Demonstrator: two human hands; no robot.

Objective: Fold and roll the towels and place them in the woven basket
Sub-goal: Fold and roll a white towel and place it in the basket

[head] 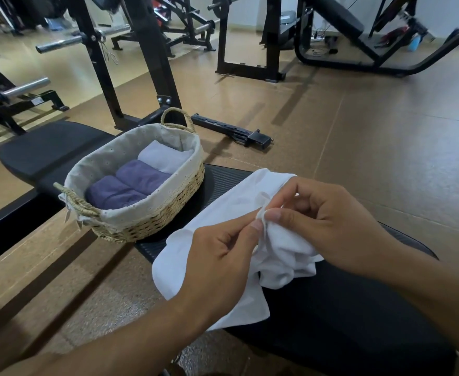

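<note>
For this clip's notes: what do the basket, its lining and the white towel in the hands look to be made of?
Woven basket: pale braided straw or seagrass by the look, matte, with twisted strands showing in the wall and handles.
Lining: thin off-white fabric, probably cotton, dotted with small eyelet holes and folded over the rim.
White towel: soft, matte cloth that drapes and bunches; the weave is too fine to tell.

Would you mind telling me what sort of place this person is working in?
Most likely a gym: a barbell rests on a black rack, weight machines stand behind, and the woven basket sits on a padded bench.
</note>
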